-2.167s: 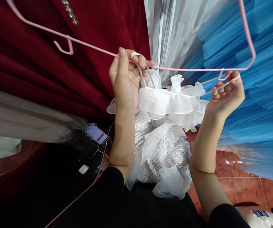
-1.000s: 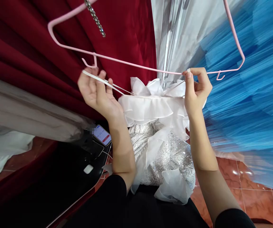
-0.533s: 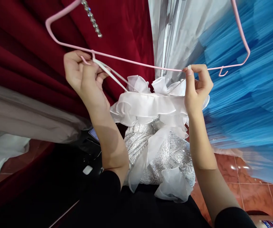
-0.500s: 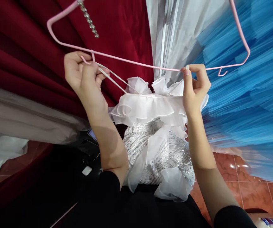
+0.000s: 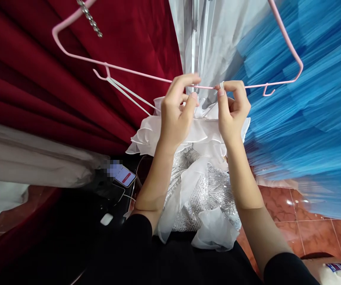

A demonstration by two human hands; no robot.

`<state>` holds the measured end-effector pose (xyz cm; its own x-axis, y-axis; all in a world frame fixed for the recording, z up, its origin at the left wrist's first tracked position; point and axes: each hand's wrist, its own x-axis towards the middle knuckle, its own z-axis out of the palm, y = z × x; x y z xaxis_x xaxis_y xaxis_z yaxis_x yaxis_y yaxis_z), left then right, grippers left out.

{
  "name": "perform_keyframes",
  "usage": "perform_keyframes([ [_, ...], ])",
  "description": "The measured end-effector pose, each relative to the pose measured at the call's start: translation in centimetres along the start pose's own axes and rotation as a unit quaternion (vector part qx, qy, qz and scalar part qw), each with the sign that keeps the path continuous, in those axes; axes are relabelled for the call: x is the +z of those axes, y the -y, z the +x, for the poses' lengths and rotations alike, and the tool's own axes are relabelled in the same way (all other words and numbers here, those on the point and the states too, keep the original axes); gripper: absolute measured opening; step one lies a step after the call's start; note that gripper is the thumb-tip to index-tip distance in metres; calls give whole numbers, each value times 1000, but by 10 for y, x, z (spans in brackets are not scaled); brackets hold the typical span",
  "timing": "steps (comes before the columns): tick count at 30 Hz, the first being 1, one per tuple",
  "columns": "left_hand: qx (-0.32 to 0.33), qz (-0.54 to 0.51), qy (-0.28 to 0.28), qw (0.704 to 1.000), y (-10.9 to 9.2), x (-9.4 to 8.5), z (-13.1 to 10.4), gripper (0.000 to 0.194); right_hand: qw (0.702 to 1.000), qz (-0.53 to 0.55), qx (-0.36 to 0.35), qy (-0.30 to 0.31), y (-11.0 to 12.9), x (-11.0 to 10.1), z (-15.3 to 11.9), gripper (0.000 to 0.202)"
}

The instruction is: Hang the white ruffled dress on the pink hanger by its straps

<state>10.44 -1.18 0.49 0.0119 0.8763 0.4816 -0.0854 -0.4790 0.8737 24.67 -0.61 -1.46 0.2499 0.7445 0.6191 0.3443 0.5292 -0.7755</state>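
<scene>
A pink hanger [image 5: 142,73] spans the upper view, with a small hook on each side of its lower bar. White straps [image 5: 129,93] of a silver sequined dress [image 5: 200,198] with white ruffles [image 5: 142,134] hang on the left hook. My right hand [image 5: 232,109] pinches a white strap loop [image 5: 221,85] at the bar, left of the right hook [image 5: 268,90]. My left hand [image 5: 178,111] is beside it near the bar, thumb and fingers apart, holding nothing visible. The dress's lower part lies over my lap.
Dark red fabric [image 5: 123,35] hangs to the left and blue tulle [image 5: 313,118] to the right. A phone [image 5: 125,175] and a small white case [image 5: 107,219] rest on a black surface at lower left. A beaded chain [image 5: 90,19] hangs on the hanger.
My left hand has let go of the straps at the left hook and moved right toward my right hand. The straps stay on that hook. Hanger and right hand appear slightly further left.
</scene>
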Motion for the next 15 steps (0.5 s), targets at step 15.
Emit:
perform_keyframes([
  [15, 119, 88, -18, 989, 21, 3, 10, 16, 920, 210, 121, -307, -19, -48, -18, 22],
])
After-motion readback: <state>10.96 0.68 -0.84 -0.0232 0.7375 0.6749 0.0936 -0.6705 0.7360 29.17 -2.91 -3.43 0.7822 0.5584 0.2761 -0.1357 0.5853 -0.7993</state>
